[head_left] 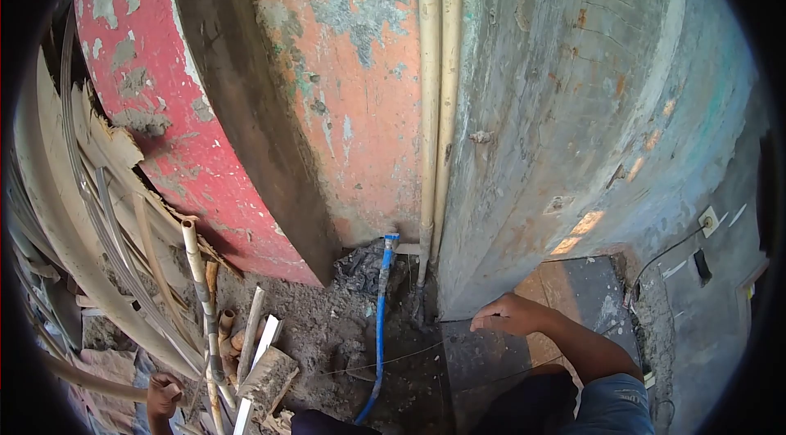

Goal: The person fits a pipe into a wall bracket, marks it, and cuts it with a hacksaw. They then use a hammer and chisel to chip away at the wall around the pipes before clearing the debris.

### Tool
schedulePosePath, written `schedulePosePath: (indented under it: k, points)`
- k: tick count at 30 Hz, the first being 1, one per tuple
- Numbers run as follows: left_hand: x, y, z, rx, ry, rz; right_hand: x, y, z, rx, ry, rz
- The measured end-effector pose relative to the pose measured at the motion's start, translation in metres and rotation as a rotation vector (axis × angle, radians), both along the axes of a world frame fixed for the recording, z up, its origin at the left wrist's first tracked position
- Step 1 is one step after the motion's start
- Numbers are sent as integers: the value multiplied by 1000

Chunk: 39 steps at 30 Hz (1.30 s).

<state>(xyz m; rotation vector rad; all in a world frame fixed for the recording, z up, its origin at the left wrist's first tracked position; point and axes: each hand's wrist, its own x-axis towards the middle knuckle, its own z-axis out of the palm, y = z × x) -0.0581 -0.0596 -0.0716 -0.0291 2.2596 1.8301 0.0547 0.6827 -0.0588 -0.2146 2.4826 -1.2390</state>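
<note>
From over here I see the left hand (164, 394) half curled at the lower left, right beside a curved beige pipe (98, 383) (gripping or not, I can't tell), and the right hand (509, 315), fingers bent, hold unclear, near the grey wall's (508, 206) foot above dark floor tiles (483, 357).

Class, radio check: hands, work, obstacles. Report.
Left hand low, beside pale pipe. Right hand over tiles, near grey wall. Blue hose between them. Leaning pipes near left hand.

Head view only, wide fisheye, dark corners. Looks forward and steeply down: wall (368, 148) ahead fills upper half, ground (319, 316) below; left hand (164, 394), right hand (508, 315) low in frame.
</note>
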Motion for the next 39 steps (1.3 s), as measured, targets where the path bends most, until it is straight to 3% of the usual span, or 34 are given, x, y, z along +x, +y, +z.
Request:
schedulePosePath:
  k: [1, 3, 5, 6, 8, 10, 11, 14, 21, 24, 28, 29, 30, 31, 32, 33, 35, 39]
  points:
    - [5, -3, 0, 194, -72, -14, -2, -2, -7, -2, -8, 23]
    - [4, -14, -5, 116, -112, 61, -5, -8, -22, -3, -19, 48]
    - [9, -26, -22, -713, 77, -36, -7, -17, -28, -21, -60, 109]
    - [12, -14, -13, -855, 152, -100, -11, -25, -28, 11, -82, 144]
    - [18, -23, -25, -873, 105, 34, -20, -44, -30, 20, -148, 271]
    - [23, -29, -19, -1025, 69, 37, -30, -65, -31, 98, -40, 316]
    - [29, -39, -26, -880, 159, 20, -32, -79, -30, 73, -79, 403]
    - [48, -78, -28, -1054, 3, 33, -43, -114, -34, -10, 132, 453]
    - [124, -119, -18, -1090, -159, 391, -102, -212, -26, 117, 569, 531]
    - [187, -140, -50, -1005, -162, 522, -146, -264, 0, 99, 743, 560]
    - [238, -108, -90, -826, -393, 467, -182, -302, 1, 81, 836, 625]
    - [253, -110, -113, -841, -444, 388, -189, -311, -7, 74, 837, 639]
    - [290, -143, -172, -1068, -279, 139, -192, -322, -24, 80, 860, 662]
    - [311, -145, -206, -1082, -244, 172, -194, -331, -41, 86, 882, 683]
    - [293, -82, -160, -1002, -585, 387, -193, -339, -54, 198, 831, 726]
    - [290, -54, -147, -1062, -678, 396, -190, -347, -63, 190, 822, 742]
    - [304, -33, -164, -1179, -742, 394, -182, -363, -80, 130, 782, 788]
    - [338, -9, -196, -1077, -609, 469, -163, -385, -88, 166, 750, 936]
